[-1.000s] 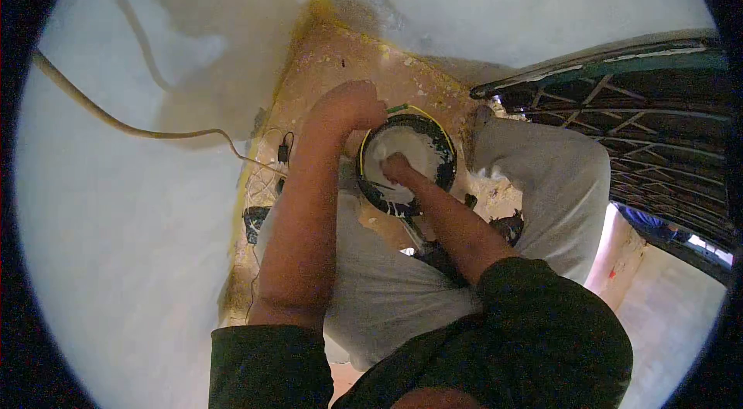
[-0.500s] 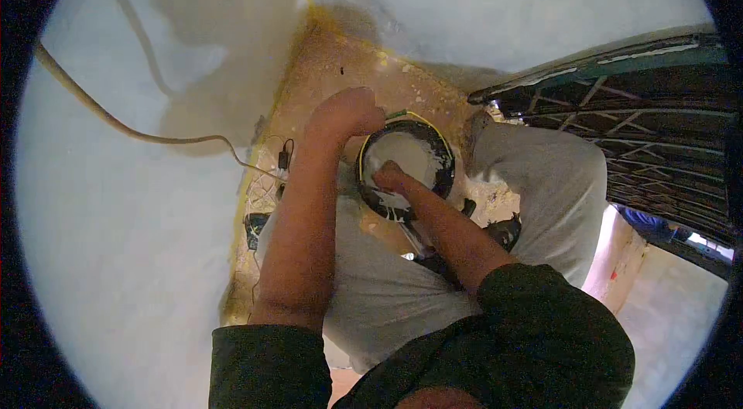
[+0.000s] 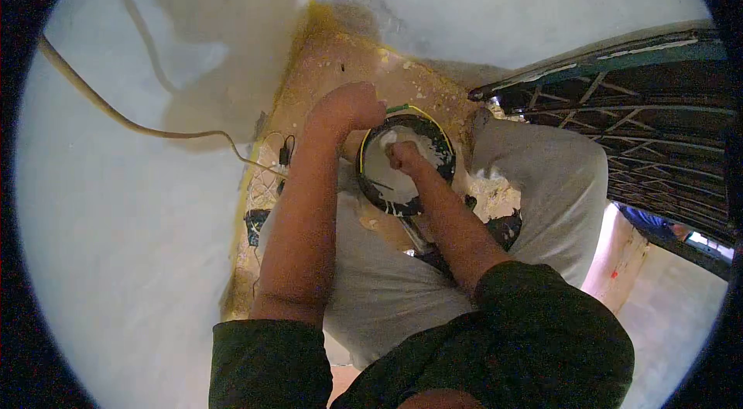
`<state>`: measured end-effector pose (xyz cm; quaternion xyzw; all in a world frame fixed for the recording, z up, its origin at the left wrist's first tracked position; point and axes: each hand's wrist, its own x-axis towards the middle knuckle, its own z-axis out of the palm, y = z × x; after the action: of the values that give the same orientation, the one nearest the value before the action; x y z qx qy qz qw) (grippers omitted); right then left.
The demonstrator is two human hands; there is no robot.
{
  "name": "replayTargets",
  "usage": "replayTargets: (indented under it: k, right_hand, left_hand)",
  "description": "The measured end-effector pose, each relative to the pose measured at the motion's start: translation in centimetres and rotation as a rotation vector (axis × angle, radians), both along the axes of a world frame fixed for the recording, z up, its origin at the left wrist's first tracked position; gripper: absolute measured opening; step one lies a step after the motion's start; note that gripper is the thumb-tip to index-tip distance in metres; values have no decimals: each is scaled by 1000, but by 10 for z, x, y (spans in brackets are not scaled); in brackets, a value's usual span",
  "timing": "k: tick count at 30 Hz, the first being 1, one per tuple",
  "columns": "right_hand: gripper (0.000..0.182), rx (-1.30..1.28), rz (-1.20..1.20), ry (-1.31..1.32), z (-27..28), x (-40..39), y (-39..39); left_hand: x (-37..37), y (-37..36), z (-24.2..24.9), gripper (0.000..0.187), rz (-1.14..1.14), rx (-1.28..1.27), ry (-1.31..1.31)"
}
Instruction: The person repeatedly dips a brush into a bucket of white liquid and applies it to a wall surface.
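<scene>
A black bucket (image 3: 448, 165) stands on the floor between my legs, with pale grey, wet paste (image 3: 379, 165) inside and smears of it on the inner wall. My left hand (image 3: 354, 109) is closed at the bucket's upper left edge, on the yellow wire handle (image 3: 430, 118) with its green grip (image 3: 398, 108). Over the paste, inside the rim, my right hand (image 3: 404, 157) makes a fist. Whatever it grips is hidden beneath the fingers. A dark streak shows in the paste below that hand.
White walls (image 3: 139, 231) meet in the corner ahead. A tan cable (image 3: 147, 129) runs down the left wall to a small black adapter (image 3: 285, 154) and tangled wires on the floor (image 3: 317, 61). To the right is a dark folding metal grille (image 3: 619, 111).
My right hand has moved up and slightly right within the bucket, across the paste. My left hand stays at the handle.
</scene>
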<state>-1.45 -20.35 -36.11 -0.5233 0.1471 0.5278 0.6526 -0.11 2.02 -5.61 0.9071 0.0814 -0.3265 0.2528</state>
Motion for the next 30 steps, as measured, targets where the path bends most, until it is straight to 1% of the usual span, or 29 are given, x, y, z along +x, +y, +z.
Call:
replayTargets:
  k: [1, 3, 5, 6, 7, 8, 9, 10, 11, 12, 13, 14, 15, 16, 17, 18, 19, 21, 22, 24, 25, 26, 27, 28, 29, 30]
  right_hand:
    - [11, -1, -1, 2, 1, -3, 1]
    - [14, -44, 426, -326, -39, -9, -4]
    - [19, -89, 853, -662, -79, -10, -10]
    - [22, -113, 1069, -830, -62, -8, -6]
    - [22, -116, 1070, -836, -37, -9, -33]
    - [18, -224, 817, -413, 10, -5, -34]
    - [18, -313, 544, 0, 59, 8, -16]
    - [18, -312, 544, -5, 69, 16, -25]
    - [22, -272, 626, 18, 77, 24, -38]
    - [26, -231, 708, 41, 83, 33, -51]
    - [26, -232, 711, 37, 79, 44, -67]
    - [25, -113, 691, 140, 68, 55, -83]
    - [25, 5, 668, 241, 71, 62, -86]
    - [25, 4, 669, 236, 74, 69, -87]
    - [23, -38, 624, 142, 93, 75, -83]
    - [22, -78, 578, 49, 104, 80, -78]
    - [22, -80, 579, 46, 109, 84, -73]
    - [23, 126, 287, 12, 113, 93, -62]
    - [23, 126, 289, 6, 114, 95, -51]
    - [20, 56, -154, -216, 100, 102, -35]
    - [20, 60, -151, -224, 86, 114, -31]
    - [17, 23, -36, -660, 49, 129, -32]
    - [16, -17, 82, -1094, 29, 142, -31]
    - [16, -14, 82, -1097, 44, 146, -19]
    - [16, -89, -14, -898, 71, 144, 0]
    - [16, -161, -106, -698, 88, 145, 16]
  left_hand:
    - [-3, -1, 4, 44, 11, -5, -49]
    - [-2, -2, 7, 44, 22, -12, -103]
    - [4, -1, 5, 44, -102, 43, 8]
    - [2, -2, 2, 44, -99, 43, 2]
    - [-3, -3, -3, 43, -26, 41, -84]
    - [-4, -3, -8, 42, 47, 40, -171]
    - [-2, -1, -14, 42, 48, 41, -178]
    - [1, 1, -20, 41, -18, 44, -155]
    - [3, 3, -23, 39, -84, 47, -130]
    - [2, 5, -22, 39, -82, 48, -133]
    - [-1, 5, -18, 40, -60, 20, -180]
    - [-3, 6, -14, 40, -38, -8, -227]
    - [-2, 5, -4, 40, -36, -7, -232]
    - [0, 4, 6, 40, -22, 2, -193]
    - [1, 4, 13, 40, -7, 10, -155]
    - [0, 3, 8, 40, -5, 10, -159]
    - [0, 3, 0, 39, 40, 15, -139]
    - [-2, 3, 0, 39, 87, 20, -125]
    - [-3, 4, 1, 41, 46, 35, -112]
    - [-2, 3, 7, 43, 11, 52, -107]
    - [-1, 2, 10, 39, 46, 18, -77]
    - [0, 1, 12, 36, 81, -16, -45]
    - [2, 0, 9, 36, 83, -13, -50]
    - [4, -1, 3, 40, 30, 11, -36]
    - [5, -2, -1, 44, -24, 34, -22]
    - [6, -3, 1, 44, -23, 34, -26]
